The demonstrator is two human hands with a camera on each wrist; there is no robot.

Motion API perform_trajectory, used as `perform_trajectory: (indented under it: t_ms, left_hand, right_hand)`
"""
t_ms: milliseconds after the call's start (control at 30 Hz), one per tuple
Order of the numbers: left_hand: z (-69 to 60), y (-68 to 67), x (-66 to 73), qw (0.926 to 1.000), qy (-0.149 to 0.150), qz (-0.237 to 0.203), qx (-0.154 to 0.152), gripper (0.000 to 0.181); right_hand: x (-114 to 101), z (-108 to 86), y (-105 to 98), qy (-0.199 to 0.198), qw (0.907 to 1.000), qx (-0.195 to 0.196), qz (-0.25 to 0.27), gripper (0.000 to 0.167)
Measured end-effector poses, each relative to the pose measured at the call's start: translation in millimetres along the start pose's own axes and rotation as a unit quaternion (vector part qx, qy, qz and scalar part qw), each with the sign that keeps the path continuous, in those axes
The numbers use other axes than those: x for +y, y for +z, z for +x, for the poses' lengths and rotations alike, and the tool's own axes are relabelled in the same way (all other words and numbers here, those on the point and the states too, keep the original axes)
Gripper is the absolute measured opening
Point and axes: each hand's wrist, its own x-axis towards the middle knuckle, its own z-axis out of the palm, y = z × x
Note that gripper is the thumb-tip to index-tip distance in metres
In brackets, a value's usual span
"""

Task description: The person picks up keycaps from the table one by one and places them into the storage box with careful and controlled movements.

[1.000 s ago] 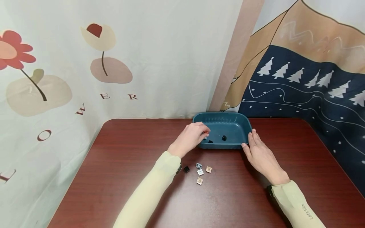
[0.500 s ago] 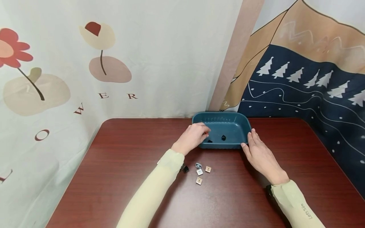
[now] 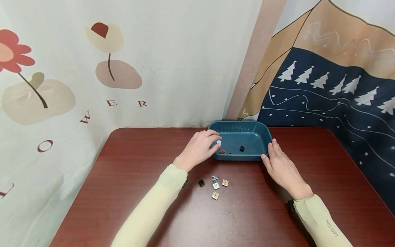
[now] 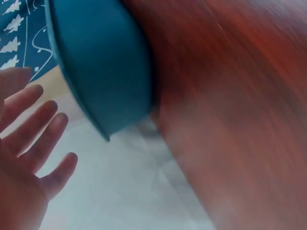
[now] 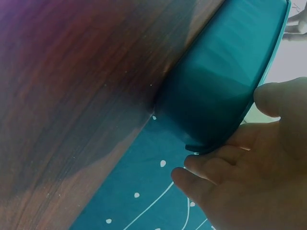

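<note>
I see the left hand (image 3: 200,146), grip apart, at the left end of a blue tray (image 3: 254,141); the right hand (image 3: 284,170), fingers straight, touches its corner, seemingly steadying it

Left fingers (image 4: 46,143) spread loosely; right fingers (image 3: 277,151) nearly straight.

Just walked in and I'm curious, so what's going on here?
A person's left hand, fingers apart, is over the left end of a blue tray, near a white piece; whether it touches that is unclear. The right hand rests against the tray's right end. A red piece and a black piece lie inside, and five small pieces sit on the table in front.
</note>
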Motion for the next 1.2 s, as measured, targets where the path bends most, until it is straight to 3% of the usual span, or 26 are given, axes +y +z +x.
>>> perform_trajectory:
  t_ms: [333,567,767,933,1200]
  left_hand:
    - [-33.0,-20.9,-13.9,0.9993,0.017,0.027,0.021,0.042]
    - [-57.3,-22.3,-27.4,0.9981,0.025,0.056,0.003,0.042]
    - [-77.0,-30.8,-33.0,0.9980,0.026,0.056,-0.013,0.046]
    - [-94.0,-36.6,-35.8,0.9974,0.022,0.054,-0.041,0.055]
    - [-119.5,-33.9,-42.3,0.9944,0.023,0.057,-0.086,0.066]
  right_hand:
    - [-1,0.0,0,-0.003,1.0000,0.003,0.004,0.068]
    - [-1,0.1,0,-0.003,1.0000,0.002,0.003,0.068]
    - [0,-0.4,0,-0.002,1.0000,0.003,0.003,0.068]
    - [-1,-0.7,0,-0.002,1.0000,0.003,0.006,0.068]
    - [-1,-0.7,0,-0.002,1.0000,0.003,0.007,0.068]
